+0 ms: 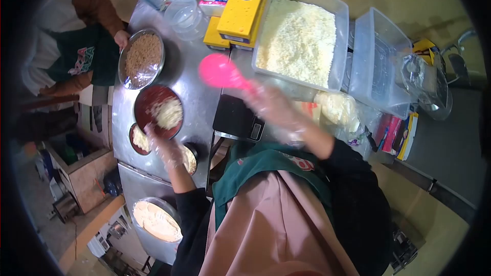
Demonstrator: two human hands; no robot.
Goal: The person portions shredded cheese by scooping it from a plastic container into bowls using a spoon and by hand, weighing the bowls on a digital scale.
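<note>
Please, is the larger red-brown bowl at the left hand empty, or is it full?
Neither: the larger red-brown bowl is partly filled. A pale heap lies inside, with bare bowl showing beside it.

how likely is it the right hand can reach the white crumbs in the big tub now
Probably yes: the big tub is uncovered near the right hand, which holds a pink scoop, and nothing seems to block the white crumbs.

pink scoop (217, 70), yellow boxes (243, 13), green apron (235, 169), perhaps pink lettering (302, 162)
</note>
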